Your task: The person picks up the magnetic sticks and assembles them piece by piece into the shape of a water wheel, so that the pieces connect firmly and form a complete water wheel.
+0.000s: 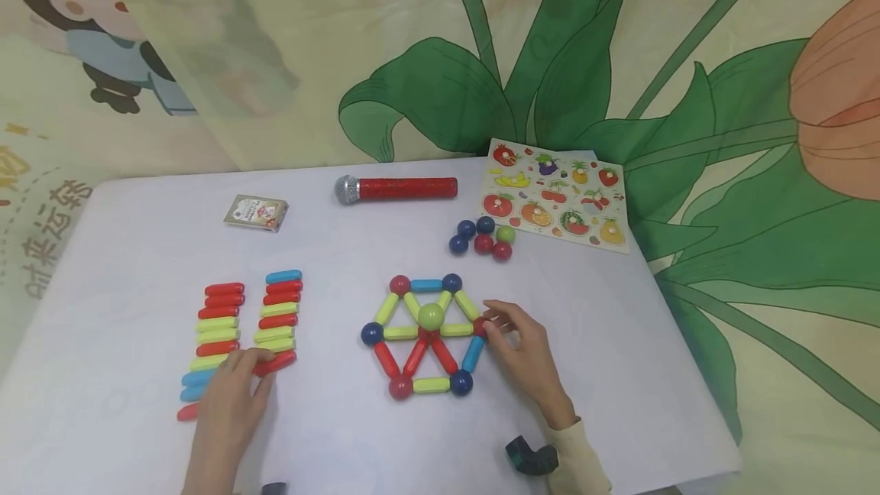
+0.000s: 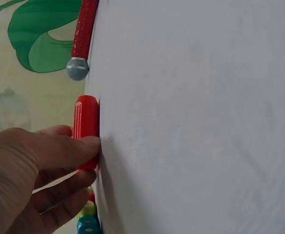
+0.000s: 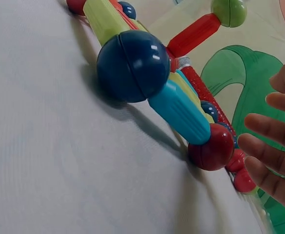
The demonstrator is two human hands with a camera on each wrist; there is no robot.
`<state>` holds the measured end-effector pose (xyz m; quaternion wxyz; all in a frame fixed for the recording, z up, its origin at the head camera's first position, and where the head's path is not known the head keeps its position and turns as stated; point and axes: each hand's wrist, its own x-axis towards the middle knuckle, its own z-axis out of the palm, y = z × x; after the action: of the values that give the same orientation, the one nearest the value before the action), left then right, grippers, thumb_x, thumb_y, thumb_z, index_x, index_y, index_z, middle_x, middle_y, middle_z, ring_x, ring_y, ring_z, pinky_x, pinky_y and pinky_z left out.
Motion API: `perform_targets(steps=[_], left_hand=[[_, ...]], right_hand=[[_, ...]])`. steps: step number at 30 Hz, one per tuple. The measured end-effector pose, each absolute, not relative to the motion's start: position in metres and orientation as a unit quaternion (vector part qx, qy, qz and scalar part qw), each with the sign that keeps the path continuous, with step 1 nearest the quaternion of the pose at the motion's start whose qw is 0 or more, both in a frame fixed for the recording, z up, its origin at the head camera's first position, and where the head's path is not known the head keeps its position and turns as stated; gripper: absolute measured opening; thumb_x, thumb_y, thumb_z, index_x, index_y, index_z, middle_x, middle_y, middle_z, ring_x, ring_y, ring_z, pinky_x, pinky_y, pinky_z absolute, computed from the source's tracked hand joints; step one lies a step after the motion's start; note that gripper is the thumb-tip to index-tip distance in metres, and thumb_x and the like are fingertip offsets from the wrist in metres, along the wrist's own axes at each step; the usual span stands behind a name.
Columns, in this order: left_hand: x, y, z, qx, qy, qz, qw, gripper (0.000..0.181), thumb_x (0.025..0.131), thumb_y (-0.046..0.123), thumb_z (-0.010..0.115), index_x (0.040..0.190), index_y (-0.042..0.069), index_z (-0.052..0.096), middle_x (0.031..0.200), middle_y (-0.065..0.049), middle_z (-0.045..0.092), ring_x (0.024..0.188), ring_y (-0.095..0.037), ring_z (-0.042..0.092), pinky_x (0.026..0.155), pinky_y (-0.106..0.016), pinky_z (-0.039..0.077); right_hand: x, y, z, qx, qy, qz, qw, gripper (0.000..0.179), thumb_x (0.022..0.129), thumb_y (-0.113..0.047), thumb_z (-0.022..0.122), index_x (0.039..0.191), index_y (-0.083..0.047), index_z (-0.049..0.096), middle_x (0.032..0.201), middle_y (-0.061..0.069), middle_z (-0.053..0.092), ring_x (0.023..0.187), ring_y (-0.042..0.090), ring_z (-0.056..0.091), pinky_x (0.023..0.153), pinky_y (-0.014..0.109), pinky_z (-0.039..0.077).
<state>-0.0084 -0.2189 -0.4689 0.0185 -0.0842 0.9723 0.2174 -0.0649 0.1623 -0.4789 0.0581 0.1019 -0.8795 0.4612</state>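
My left hand pinches a red magnetic stick between thumb and fingers, at the near end of the right column of sticks. In the left wrist view that stick points away from the hand. My right hand is beside the red corner ball of a six-sided figure built from balls and sticks. The right wrist view shows its fingers spread and relaxed, with a gap to the red ball. A green ball tops a red stick rising from the figure's centre.
Two columns of red, yellow-green and blue sticks lie at the left. Loose balls sit behind the figure, next to a fruit sticker sheet. A red microphone and a card box lie farther back. A black curved piece is by the right sleeve.
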Motion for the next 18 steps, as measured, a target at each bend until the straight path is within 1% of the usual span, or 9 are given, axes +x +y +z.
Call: perform_targets(steps=[3,4,7,10,12,14,18], left_hand=[[-0.008,-0.213,-0.467,-0.081,0.966,0.245,0.008,0.042,0.076,0.004,0.079,0.112,0.003,0.059,0.100,-0.015,0.062,0.091,-0.030,0.060,0.080,-0.052,0.054],[-0.008,-0.209,-0.465,-0.073,0.963,0.258,-0.008,0.042,0.075,0.004,0.080,0.112,0.004,0.060,0.100,-0.013,0.063,0.090,-0.028,0.060,0.080,-0.049,0.055],[-0.014,-0.189,-0.456,-0.031,0.948,0.308,-0.073,0.043,0.071,0.004,0.083,0.109,0.008,0.063,0.100,-0.005,0.065,0.089,-0.018,0.061,0.078,-0.036,0.057],[-0.025,-0.158,-0.440,0.049,0.914,0.381,-0.132,0.043,0.069,0.000,0.084,0.106,0.009,0.066,0.099,0.002,0.065,0.087,-0.010,0.060,0.076,-0.019,0.052],[-0.035,-0.136,-0.430,0.110,0.884,0.433,-0.140,0.041,0.071,0.000,0.082,0.107,0.010,0.067,0.100,0.004,0.065,0.088,-0.008,0.060,0.078,-0.015,0.051],[-0.043,-0.115,-0.422,0.172,0.849,0.480,-0.136,0.039,0.072,-0.001,0.081,0.108,0.009,0.068,0.101,0.004,0.064,0.090,-0.009,0.060,0.080,-0.014,0.050],[-0.055,-0.083,-0.413,0.259,0.807,0.516,-0.124,0.035,0.075,0.000,0.079,0.107,0.010,0.068,0.102,0.003,0.062,0.093,-0.011,0.061,0.084,-0.020,0.053]], right_hand=[[-0.065,0.163,-0.477,0.108,-0.875,0.464,0.081,0.031,0.089,-0.007,0.066,0.120,-0.010,0.062,0.102,-0.003,0.068,0.089,0.008,0.060,0.078,0.028,0.054],[-0.064,0.162,-0.473,0.110,-0.873,0.467,0.091,0.030,0.089,-0.005,0.066,0.119,-0.009,0.062,0.101,-0.001,0.068,0.088,0.009,0.061,0.077,0.028,0.054],[-0.062,0.157,-0.462,0.126,-0.860,0.480,0.120,0.029,0.088,-0.002,0.066,0.116,-0.009,0.064,0.098,0.001,0.069,0.084,0.009,0.060,0.075,0.025,0.053],[-0.060,0.147,-0.448,0.158,-0.840,0.504,0.125,0.030,0.087,0.002,0.065,0.115,-0.007,0.064,0.097,0.004,0.069,0.082,0.011,0.059,0.073,0.023,0.051],[-0.061,0.140,-0.442,0.189,-0.825,0.520,0.114,0.031,0.088,0.001,0.064,0.117,-0.006,0.062,0.099,0.005,0.069,0.082,0.011,0.059,0.072,0.022,0.049],[-0.060,0.132,-0.436,0.210,-0.811,0.538,0.093,0.032,0.088,0.000,0.063,0.120,-0.006,0.061,0.101,0.005,0.068,0.082,0.011,0.059,0.071,0.024,0.050],[-0.059,0.123,-0.430,0.223,-0.786,0.574,0.057,0.032,0.089,0.000,0.063,0.120,-0.007,0.060,0.105,0.007,0.068,0.087,0.014,0.064,0.073,0.029,0.055]])
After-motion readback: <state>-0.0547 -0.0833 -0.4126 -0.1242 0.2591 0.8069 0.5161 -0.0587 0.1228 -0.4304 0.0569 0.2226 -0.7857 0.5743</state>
